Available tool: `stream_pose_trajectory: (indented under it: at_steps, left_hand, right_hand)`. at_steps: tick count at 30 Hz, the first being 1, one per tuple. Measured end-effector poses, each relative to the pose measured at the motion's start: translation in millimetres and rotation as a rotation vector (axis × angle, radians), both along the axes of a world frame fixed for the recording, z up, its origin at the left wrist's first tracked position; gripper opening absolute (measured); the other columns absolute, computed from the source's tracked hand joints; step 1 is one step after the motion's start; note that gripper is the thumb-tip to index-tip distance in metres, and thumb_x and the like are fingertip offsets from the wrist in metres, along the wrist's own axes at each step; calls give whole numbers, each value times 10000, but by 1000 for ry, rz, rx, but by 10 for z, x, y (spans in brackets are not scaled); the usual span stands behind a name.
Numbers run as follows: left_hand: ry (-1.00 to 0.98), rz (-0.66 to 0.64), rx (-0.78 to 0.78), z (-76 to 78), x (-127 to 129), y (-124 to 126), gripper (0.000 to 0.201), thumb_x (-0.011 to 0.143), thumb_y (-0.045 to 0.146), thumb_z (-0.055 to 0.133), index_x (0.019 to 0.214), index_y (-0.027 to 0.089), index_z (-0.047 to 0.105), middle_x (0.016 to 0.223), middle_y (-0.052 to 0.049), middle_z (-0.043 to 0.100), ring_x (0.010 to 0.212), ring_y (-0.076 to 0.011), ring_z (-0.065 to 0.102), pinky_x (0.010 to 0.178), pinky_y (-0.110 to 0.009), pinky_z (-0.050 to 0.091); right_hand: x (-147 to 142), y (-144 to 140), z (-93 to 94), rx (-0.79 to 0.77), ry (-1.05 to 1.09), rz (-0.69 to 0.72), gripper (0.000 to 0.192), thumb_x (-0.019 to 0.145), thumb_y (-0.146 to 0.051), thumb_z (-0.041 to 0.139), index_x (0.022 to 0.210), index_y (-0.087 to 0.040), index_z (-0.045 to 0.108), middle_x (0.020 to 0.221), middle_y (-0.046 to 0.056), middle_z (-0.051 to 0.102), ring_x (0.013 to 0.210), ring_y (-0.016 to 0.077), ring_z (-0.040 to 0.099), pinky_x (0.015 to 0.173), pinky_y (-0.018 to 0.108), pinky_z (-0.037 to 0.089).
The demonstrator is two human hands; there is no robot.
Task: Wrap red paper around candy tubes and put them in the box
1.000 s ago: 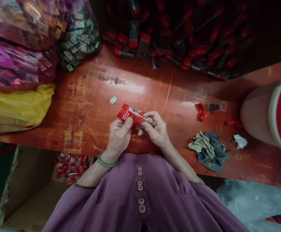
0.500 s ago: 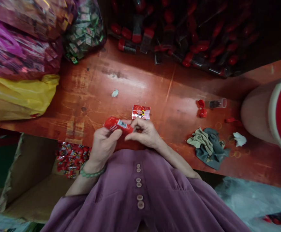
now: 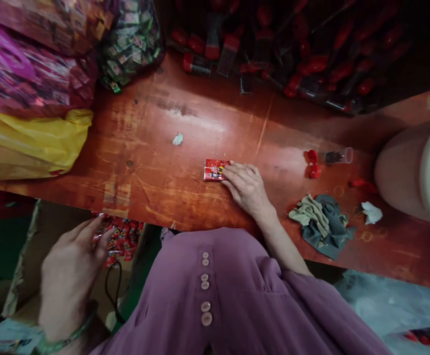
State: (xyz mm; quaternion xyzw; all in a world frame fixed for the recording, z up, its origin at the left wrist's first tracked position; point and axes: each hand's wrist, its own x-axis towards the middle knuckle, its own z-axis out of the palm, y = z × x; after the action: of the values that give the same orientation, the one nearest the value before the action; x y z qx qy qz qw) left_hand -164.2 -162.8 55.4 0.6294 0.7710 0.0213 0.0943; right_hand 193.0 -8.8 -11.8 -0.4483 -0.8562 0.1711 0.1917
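My right hand [image 3: 247, 190] rests on the table, its fingers and thumb closed on the right end of a flat red printed card [image 3: 212, 170]. The fingers cover that end of the card, and its left part shows a yellow and black mark. My left hand [image 3: 72, 268], blurred and wearing a green bead bracelet, is over the cardboard box below the table edge. Its fingers are apart, and I see nothing held in them. Beside those fingertips, several shiny red wrapped packets [image 3: 124, 239] lie in the box [image 3: 28, 261].
Bags of small packets [image 3: 131, 47] and a yellow bag [image 3: 33, 143] fill the left. Red-capped containers [image 3: 231, 52] pile up at the back. To the right are a clear tube [image 3: 336, 156], crumpled cloths [image 3: 320, 224], white tissue [image 3: 372, 212] and a red-lidded bucket [image 3: 399, 172].
My left hand has moved down and left, from the table to over the box, and no longer holds the red packet. My right hand has left that packet and moved onto the card.
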Motion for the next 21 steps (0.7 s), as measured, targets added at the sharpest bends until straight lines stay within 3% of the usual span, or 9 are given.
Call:
stream_pose_trajectory:
  at_steps: [1, 3, 5, 8, 12, 15, 18, 21]
  left_hand:
    - [-26, -85, 127, -32, 190, 145, 327, 946, 415, 532, 1063, 173, 719, 1002, -122, 769, 861, -278, 730, 772, -405, 590]
    - [-274, -322, 320, -135, 629, 479, 210, 923, 321, 622, 1069, 199, 709, 987, -69, 780, 857, -205, 740, 830, -329, 598]
    - [-398, -517, 430, -272, 1052, 818, 276, 926, 249, 621, 1178, 144, 666, 1131, -126, 752, 1023, -217, 727, 933, -334, 587]
    - [-385, -704, 482, -476, 1480, 1215, 380, 946, 225, 586, 1287, 56, 588, 1339, -209, 644, 1294, -275, 598, 1083, -408, 521]
    - [-300, -800, 418, -650, 1631, 1428, 359, 972, 111, 462, 1302, 22, 573, 1385, -212, 609, 1340, -275, 557, 1112, -429, 496]
    - [-261, -841, 433, -696, 1615, 1441, 346, 972, 88, 413, 1244, 13, 613, 1343, -195, 642, 1323, -284, 565, 1085, -423, 508]
    - [-270, -845, 500, -707, 1601, 1431, 328, 965, 80, 399, 1177, 41, 646, 1284, -170, 675, 1276, -281, 586, 1050, -425, 516]
    - [-301, -824, 454, -718, 1599, 1433, 316, 941, 52, 407, 1147, 77, 645, 1191, -157, 696, 1091, -242, 643, 950, -400, 541]
  right_hand:
    - [-10, -5, -20, 2, -15, 0, 248, 996, -270, 528, 1137, -188, 715, 1178, 112, 760, 1200, 251, 658, 995, 445, 454]
    - [-28, -19, -41, -4, -26, 2, 242, 998, -236, 513, 1091, -209, 735, 1158, 100, 769, 1166, 246, 673, 988, 453, 446]
    - [-42, -28, -45, -6, -19, 8, 255, 992, -193, 499, 1070, -216, 741, 1137, 101, 775, 1110, 238, 693, 967, 449, 456]
    - [-67, -32, -46, 34, -18, 29, 296, 969, -129, 468, 1075, -210, 733, 1110, 115, 777, 1043, 230, 705, 925, 437, 486]
    - [-61, -28, 1, 81, -8, 42, 303, 947, -93, 450, 1025, -210, 717, 1036, 119, 778, 980, 239, 707, 845, 412, 532]
    - [5, 95, 149, -79, 2, 106, 205, 969, -166, 496, 991, -202, 697, 999, 124, 766, 917, 246, 698, 805, 406, 550]
    - [-6, 497, 364, -268, -17, 218, 184, 989, -247, 520, 926, -204, 686, 852, 66, 738, 793, 203, 670, 759, 352, 540]
    - [-276, 1182, 520, -89, -47, 113, 233, 996, -335, 514, 1005, -185, 691, 1033, 117, 721, 990, 245, 635, 885, 398, 493]
